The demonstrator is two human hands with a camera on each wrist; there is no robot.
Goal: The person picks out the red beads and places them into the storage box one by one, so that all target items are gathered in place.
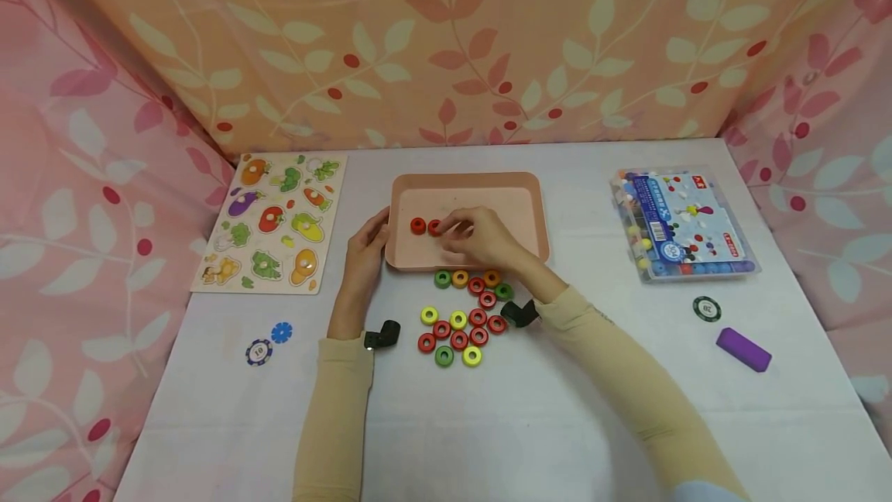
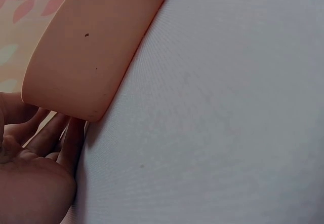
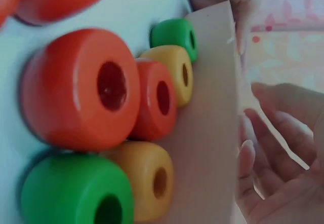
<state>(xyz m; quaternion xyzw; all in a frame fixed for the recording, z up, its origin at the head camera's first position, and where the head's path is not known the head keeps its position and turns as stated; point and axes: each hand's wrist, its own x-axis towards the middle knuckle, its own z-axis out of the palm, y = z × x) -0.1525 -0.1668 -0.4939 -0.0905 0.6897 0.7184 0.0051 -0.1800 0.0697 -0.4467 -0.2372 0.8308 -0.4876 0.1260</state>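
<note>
My left hand (image 1: 365, 242) rests at the left end of a pink tray (image 1: 474, 260), its fingertips against the outer wall. In the left wrist view those fingers (image 2: 50, 133) meet the tray's corner. My right hand (image 1: 481, 235) reaches over the tray, fingertips right at a red bead (image 1: 434, 228) that they partly cover. Another red bead (image 1: 417, 225) lies just left of it in the tray. From the right wrist, the right hand (image 3: 283, 153) shows bent fingers with a gap between thumb and forefinger. The tray wall hides the beads inside.
Several red, green, yellow and orange beads (image 1: 459, 340) lie before the tray. A vegetable puzzle board (image 1: 279, 227) is at left, near a poker chip (image 1: 259, 352) and blue disc (image 1: 282, 332). At right are a bead box (image 1: 686, 223), a dark chip (image 1: 707, 308) and a purple block (image 1: 743, 349).
</note>
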